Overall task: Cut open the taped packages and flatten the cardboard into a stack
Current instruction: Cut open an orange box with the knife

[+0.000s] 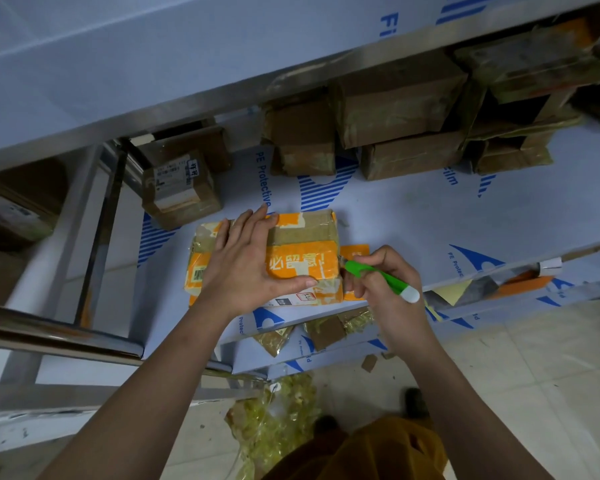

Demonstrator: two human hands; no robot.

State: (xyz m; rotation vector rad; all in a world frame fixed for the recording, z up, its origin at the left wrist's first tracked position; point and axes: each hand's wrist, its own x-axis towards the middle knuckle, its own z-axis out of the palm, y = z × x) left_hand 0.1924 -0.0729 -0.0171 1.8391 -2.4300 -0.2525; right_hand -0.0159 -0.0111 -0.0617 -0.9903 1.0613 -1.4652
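A small cardboard package point(305, 237) wrapped in orange printed tape lies on the steel table's film-covered top point(413, 220), near its front edge. My left hand point(246, 258) rests flat on its top, fingers spread, pressing it down. My right hand point(385, 275) grips a green-handled cutter point(378, 275) with a white end cap. The cutter's tip meets the package's right side; the blade itself is hidden at the tape.
Several taped brown boxes point(402, 109) are piled along the back of the table, with a labelled one point(181, 188) at the left. Flattened cardboard point(499, 289) and scraps sit on the lower shelf. A clump of torn yellowish tape point(278, 414) lies on the tiled floor.
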